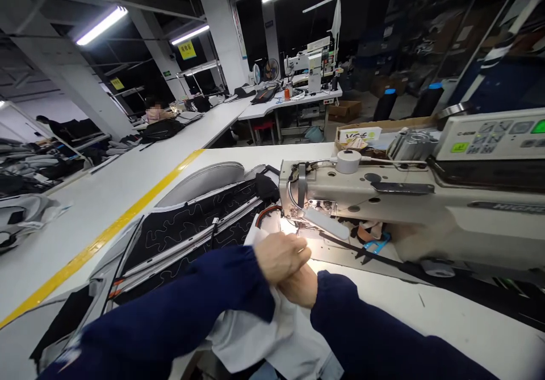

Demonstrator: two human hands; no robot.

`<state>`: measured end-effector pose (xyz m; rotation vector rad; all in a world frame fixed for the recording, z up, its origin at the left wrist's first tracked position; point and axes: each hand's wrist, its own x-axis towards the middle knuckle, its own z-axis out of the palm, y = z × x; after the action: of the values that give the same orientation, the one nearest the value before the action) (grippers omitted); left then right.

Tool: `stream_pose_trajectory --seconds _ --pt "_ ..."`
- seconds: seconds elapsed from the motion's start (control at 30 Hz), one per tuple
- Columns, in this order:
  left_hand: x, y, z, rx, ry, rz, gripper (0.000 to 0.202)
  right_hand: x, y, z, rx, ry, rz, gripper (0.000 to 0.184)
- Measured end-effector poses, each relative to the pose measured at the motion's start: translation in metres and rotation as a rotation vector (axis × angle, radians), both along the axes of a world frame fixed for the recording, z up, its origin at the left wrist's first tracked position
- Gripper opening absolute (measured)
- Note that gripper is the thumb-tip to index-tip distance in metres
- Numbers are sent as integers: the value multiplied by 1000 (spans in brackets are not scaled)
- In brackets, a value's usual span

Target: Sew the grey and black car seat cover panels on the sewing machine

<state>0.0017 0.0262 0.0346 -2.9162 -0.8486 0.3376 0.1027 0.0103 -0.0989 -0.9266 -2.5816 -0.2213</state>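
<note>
My left hand (pixel 279 257) is closed on light grey fabric (pixel 272 329), just in front of the lit needle area of a sewing machine (pixel 340 190). My right hand (pixel 303 285) lies against it, lower and slightly to the right, its fingers hidden behind the left hand. The fabric hangs below both hands over the table edge. Beside the needle, a curved edge with orange and dark trim (pixel 268 212) belongs to the work. To the left spreads a black quilted panel (pixel 170 232) with pale strips and grey borders.
A black strip (pixel 383 259) runs from near the needle across the machine bed to the right. Blue-handled scissors (pixel 377 245) lie under the machine arm. A control panel (pixel 494 134) sits on top. Yellow tape (pixel 128 218) crosses the long white table. A person (pixel 155 110) sits far back left.
</note>
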Motion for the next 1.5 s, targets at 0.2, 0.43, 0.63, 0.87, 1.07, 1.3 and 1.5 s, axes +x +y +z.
stream_pose_trajectory --seconds 0.2,0.43,0.63,0.87,1.07,1.3,1.5 --pt "-28 64 -71 132 -66 249 30 5 2 -1 45 -144 -75 45" --pt "-28 71 -79 93 -128 335 14 12 12 -7 91 -163 -144 34" --pt "-41 74 -92 134 -288 332 33 19 15 -5 158 -232 -48 29" --pt "-43 75 -97 114 -255 -45 18 20 28 -15 56 -93 96 16" --pt "-33 83 -85 37 -154 4 15 19 33 -23 64 -18 100 19" --pt "-32 85 -93 -34 -167 -2 13 21 42 -26 120 137 153 21" --pt "-33 71 -99 57 -195 -8 14 28 40 -25 87 196 164 25"
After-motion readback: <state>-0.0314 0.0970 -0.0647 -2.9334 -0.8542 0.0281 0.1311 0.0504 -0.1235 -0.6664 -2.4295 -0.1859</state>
